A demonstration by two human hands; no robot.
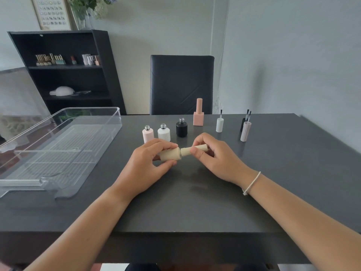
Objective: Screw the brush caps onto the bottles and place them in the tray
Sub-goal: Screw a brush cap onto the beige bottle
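Forearms entering from the near worktop edge, wide bare surface between that edge and the work. Left hand, grip curled round a beige bottle held sideways just above the worktop. Right hand, grip pinching the ribbed beige brush cap at the bottle's neck. Risk, judged: cross-threading from a tilted cap; bottle slipping out sideways under twisting.

Just beyond: open pink bottle, white bottle, black bottle, close enough for knuckles to topple.

Farther right: capped peach bottle, upturned white cap, black cap, ribbed pink cap, tall and tippable.

Left: clear tray, near end overhanging the worktop edge; open path toward it.
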